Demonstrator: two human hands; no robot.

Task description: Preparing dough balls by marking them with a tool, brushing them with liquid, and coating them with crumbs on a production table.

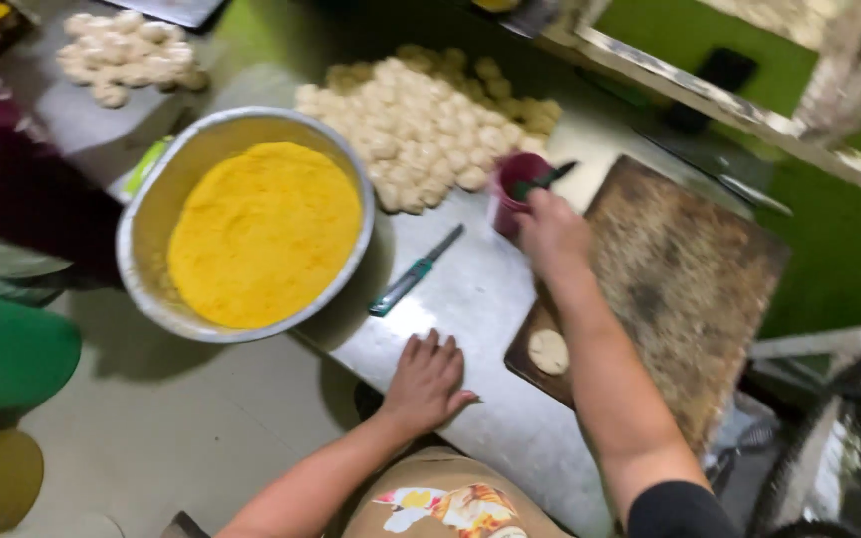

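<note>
Status: one flattened dough disc sits on the near-left corner of the wooden board, alone; rest of the board is bare and floured/stained. By that count the flattening work looks barely started: a big pile of dough balls waits on the metal surface just beyond the board, and a second, smaller pile of dough balls lies further off at top left. Right hand reaches to the dark red cup at the board's far-left corner, fingers curled at the cup rim; a dark-handled tool sticks out of the cup, and whether the hand grips the tool or the cup itself cannot be told, the frame is blurred. Left hand lies flat and open on the surface edge, holding nothing, apparently bracing. Large metal bowl full of yellow filling sits left of the piles, overhanging the surface edge. A knife with a green handle lies between bowl and cup, loose, near the reach path of either hand. Another person's dark red sleeve shows at far left, apart from the work. Nothing blocks the board itself; the cup stands close to the dough pile.
</note>
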